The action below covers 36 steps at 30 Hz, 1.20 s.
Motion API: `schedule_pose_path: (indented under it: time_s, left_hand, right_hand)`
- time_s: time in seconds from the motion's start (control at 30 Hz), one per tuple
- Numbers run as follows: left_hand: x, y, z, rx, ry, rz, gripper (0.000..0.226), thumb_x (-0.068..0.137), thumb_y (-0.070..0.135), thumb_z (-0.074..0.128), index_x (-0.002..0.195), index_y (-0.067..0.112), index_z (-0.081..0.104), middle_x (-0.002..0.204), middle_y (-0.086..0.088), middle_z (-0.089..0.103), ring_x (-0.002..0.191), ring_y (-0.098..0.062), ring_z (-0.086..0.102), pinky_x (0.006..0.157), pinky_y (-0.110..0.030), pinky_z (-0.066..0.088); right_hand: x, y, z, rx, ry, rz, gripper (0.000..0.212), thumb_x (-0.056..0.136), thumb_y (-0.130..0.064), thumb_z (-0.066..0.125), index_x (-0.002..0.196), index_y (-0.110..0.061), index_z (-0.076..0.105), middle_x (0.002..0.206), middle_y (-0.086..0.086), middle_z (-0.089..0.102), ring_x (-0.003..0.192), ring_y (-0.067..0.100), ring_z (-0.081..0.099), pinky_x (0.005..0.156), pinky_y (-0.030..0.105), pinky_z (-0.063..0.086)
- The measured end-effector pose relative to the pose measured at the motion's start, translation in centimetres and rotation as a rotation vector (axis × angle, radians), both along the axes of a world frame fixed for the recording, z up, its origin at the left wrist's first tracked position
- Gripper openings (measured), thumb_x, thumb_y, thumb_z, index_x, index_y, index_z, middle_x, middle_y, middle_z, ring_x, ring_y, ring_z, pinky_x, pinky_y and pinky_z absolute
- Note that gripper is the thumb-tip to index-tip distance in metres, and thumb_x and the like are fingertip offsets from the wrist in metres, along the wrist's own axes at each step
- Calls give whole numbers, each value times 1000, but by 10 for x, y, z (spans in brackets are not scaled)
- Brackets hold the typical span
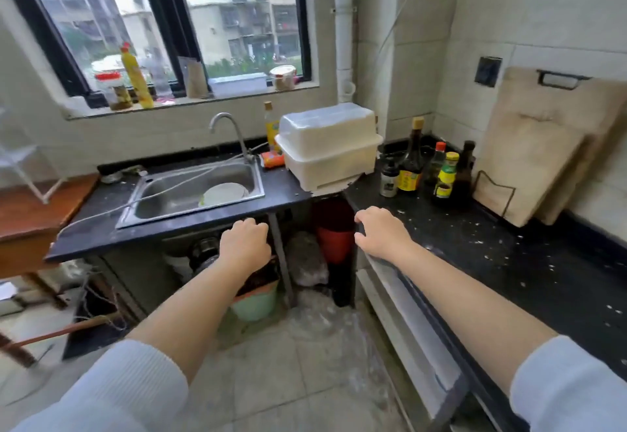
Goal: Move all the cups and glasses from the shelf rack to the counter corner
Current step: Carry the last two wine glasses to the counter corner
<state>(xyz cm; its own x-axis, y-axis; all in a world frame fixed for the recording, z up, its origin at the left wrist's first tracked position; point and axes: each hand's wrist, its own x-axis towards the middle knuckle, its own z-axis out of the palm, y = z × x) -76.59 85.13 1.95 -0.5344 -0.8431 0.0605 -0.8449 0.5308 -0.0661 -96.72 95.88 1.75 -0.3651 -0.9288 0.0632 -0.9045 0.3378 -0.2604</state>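
Head view. Left hand (243, 242) is hovering at centre frame, just below the front edge of the table (101, 238), back of the hand up, fingers loosely curled downward; its grip is loose and holding nothing. Right hand (381, 233) is hovering right of centre at the table's inner corner edge, fingers spread slightly and bent at the tips, grip apart and empty; whether the fingertips are touching the edge, cannot tell. Both forearms are reaching forward from the lower corners of the frame, pale sleeves (101, 394) pushed back.

A white wire shelf rack (23, 163) is showing only partly at the far left edge; no cups or glasses can be made out on it. The counter corner (393, 146), upper right of centre, is carrying a white lidded dish box (327, 146) and a cluster of sauce bottles (431, 170). A steel sink (190, 190) is holding a white bowl (224, 194). Cutting boards (543, 153) are leaning against the right wall.
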Motion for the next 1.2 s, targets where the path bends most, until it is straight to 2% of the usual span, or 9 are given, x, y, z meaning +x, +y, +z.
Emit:
schedule_pose_path:
  time_s: [0.23,0.4,0.6,0.83,0.93,1.0,1.13,1.2]
  left_hand:
    - [166,-99,39,-107,12,209,34,88,18,46,119,9,54,124,-14,54,116,-31,50,90,-39,45]
    - [259,-158,47,-103,18,406,36,88,19,45,122,10,51,126,-13,51,119,-31,48,91,-40,45]
    - [350,-237,56,-122,-4,620,33,87,24,47,117,11,53,123,-12,52,118,-30,48,89,-39,45]
    - [420,-346,86,-174,-26,756,33,87,20,44,116,12,55,123,-12,56,114,-30,52,83,-38,47]
    - [446,-397,108,-165,-26,818,36,86,17,44,121,13,53,123,-12,54,114,-30,52,76,-37,44]
    - [463,-424,123,-177,-5,848,33,85,15,44,115,11,55,121,-12,55,110,-30,53,74,-36,43]
    - [501,-470,147,-247,-15,869,33,87,15,42,116,10,56,120,-13,56,110,-31,53,78,-38,46]
    - [522,-493,156,-284,-7,871,29,87,15,41,112,9,56,117,-13,56,108,-31,54,74,-36,43]
  right_hand:
    - [154,-149,18,-24,131,260,39,87,-22,47,123,-8,51,127,14,53,118,31,48,93,39,44]
    - [240,-244,39,-45,126,407,40,87,-19,46,126,-9,48,132,14,49,122,31,46,96,39,41]
    - [329,-363,66,-88,74,577,40,85,-20,49,123,-8,49,129,15,50,119,33,47,96,41,42]
    - [407,-504,101,-148,31,736,40,86,-23,50,123,-8,50,126,16,53,115,34,51,94,42,47]
    - [440,-569,119,-168,17,797,38,86,-23,50,122,-7,51,124,14,55,113,32,53,90,39,46]
    - [463,-607,133,-196,11,834,39,87,-21,50,123,-6,51,125,14,56,113,30,53,89,36,46]
    - [516,-668,158,-265,-39,903,40,87,-18,50,124,-3,52,126,15,59,115,29,55,94,35,45]
    - [543,-694,170,-277,-44,925,40,88,-19,50,125,-4,52,126,15,60,114,28,56,95,35,46]
